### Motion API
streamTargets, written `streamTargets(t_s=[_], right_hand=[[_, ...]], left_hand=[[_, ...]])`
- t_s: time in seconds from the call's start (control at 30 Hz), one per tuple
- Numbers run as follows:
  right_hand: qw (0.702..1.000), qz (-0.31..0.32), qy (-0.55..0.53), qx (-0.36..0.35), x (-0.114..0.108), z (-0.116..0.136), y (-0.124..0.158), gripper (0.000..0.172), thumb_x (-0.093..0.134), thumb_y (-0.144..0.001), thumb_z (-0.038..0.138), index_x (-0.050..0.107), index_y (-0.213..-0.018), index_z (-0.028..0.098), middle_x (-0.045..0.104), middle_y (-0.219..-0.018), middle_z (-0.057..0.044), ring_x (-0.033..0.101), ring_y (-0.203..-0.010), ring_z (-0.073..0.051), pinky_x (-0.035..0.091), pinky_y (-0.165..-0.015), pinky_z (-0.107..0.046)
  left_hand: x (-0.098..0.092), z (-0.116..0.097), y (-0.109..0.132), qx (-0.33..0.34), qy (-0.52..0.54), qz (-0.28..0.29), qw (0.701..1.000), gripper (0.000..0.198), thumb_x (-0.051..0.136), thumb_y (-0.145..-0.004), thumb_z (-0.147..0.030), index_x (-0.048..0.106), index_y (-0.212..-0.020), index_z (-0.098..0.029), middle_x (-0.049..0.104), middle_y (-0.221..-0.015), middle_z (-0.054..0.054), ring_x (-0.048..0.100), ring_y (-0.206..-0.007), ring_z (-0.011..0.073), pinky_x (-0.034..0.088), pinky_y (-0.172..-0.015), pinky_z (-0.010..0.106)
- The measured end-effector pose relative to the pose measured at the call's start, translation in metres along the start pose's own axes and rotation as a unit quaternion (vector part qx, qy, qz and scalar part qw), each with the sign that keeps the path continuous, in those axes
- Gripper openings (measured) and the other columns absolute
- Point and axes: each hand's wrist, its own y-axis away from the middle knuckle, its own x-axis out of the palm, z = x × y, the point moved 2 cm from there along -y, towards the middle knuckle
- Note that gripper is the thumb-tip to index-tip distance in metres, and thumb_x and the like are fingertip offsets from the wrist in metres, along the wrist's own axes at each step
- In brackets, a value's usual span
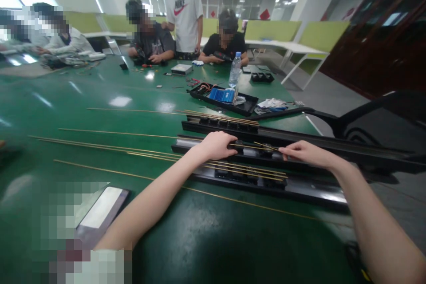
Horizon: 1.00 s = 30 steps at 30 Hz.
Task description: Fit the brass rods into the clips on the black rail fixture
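Note:
My left hand reaches over the middle black channel, its thumb and fingers around a small black block in it. Further right, my right hand pinches the end of a thin gold rod above the same channel. The pinched fingertips partly hide that end. Another black channel lies nearer me, with several gold rods along its black blocks. A third channel lies behind, also carrying gold rods. The rods extend far left over the green table.
A black tray holds a blue box. Close by are a water bottle and white gloves. A single gold rod crosses the table before me; a phone-like slab lies left. Several people are across the table.

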Motion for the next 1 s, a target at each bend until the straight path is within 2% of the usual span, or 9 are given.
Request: streamTargets(t_s=[0.2,0.37,0.53,0.63,0.73,0.87,1.0], right_hand=[[1.000,-0.005,-0.009,-0.006,0.006,-0.005,-0.004,0.066,0.047,-0.083,0.076,0.071,-0.075,0.015,0.048,-0.058,-0.001,0.038,-0.058,-0.016,0.029,-0.060,-0.034],[0.999,-0.023,-0.038,0.002,0.008,-0.001,-0.002,0.068,0.050,-0.079,0.079,0.074,-0.085,0.015,0.058,-0.067,-0.007,0.048,-0.064,-0.021,0.036,-0.060,-0.034],[0.998,-0.054,-0.037,-0.006,0.015,0.002,0.004,0.064,0.048,-0.085,0.074,0.073,-0.090,0.015,0.062,-0.068,-0.008,0.052,-0.063,-0.022,0.039,-0.059,-0.034],[0.993,-0.094,-0.059,-0.027,0.019,0.006,0.008,0.056,0.052,-0.086,0.067,0.074,-0.097,0.017,0.072,-0.091,-0.012,0.063,-0.085,-0.029,0.048,-0.075,-0.036],[0.987,-0.140,-0.065,-0.041,0.024,0.011,0.011,0.049,0.057,-0.085,0.061,0.073,-0.106,0.019,0.073,-0.110,-0.013,0.065,-0.102,-0.033,0.049,-0.090,-0.039],[0.980,-0.177,-0.042,-0.075,0.030,0.019,0.013,0.045,0.053,-0.088,0.055,0.070,-0.109,0.020,0.074,-0.103,-0.012,0.068,-0.095,-0.032,0.053,-0.088,-0.042],[0.973,-0.201,0.017,-0.109,0.035,0.022,0.014,0.042,0.048,-0.092,0.050,0.070,-0.109,0.019,0.074,-0.109,-0.012,0.068,-0.099,-0.031,0.053,-0.089,-0.042]], left_hand=[[-0.001,0.001,0.002,-0.013,0.010,-0.003,1.000,0.045,0.059,-0.086,-0.049,0.067,-0.124,-0.026,0.072,-0.118,0.007,0.068,-0.108,0.0270,0.053,-0.092,0.036],[-0.002,0.002,0.005,-0.010,0.020,-0.013,1.000,0.050,0.060,-0.086,-0.046,0.064,-0.130,-0.024,0.072,-0.120,0.008,0.067,-0.109,0.0273,0.053,-0.093,0.037],[-0.003,0.003,0.006,-0.019,0.029,-0.006,0.999,0.050,0.060,-0.085,-0.048,0.065,-0.129,-0.024,0.073,-0.118,0.008,0.068,-0.107,0.0275,0.054,-0.091,0.036],[-0.002,0.003,0.006,-0.019,0.033,-0.010,0.999,0.049,0.060,-0.086,-0.047,0.065,-0.129,-0.025,0.073,-0.118,0.007,0.068,-0.108,0.0266,0.053,-0.092,0.036],[0.000,0.004,0.006,-0.017,0.035,-0.013,0.999,0.051,0.060,-0.086,-0.048,0.063,-0.131,-0.024,0.072,-0.120,0.008,0.067,-0.109,0.0268,0.053,-0.093,0.036],[0.003,0.006,0.004,-0.010,0.032,-0.014,0.999,0.052,0.060,-0.086,-0.049,0.062,-0.132,-0.023,0.071,-0.123,0.008,0.067,-0.111,0.0277,0.052,-0.095,0.037],[0.004,0.006,0.003,-0.013,0.030,-0.016,0.999,0.054,0.059,-0.086,-0.050,0.062,-0.133,-0.024,0.070,-0.125,0.006,0.066,-0.113,0.0282,0.052,-0.096,0.037]])
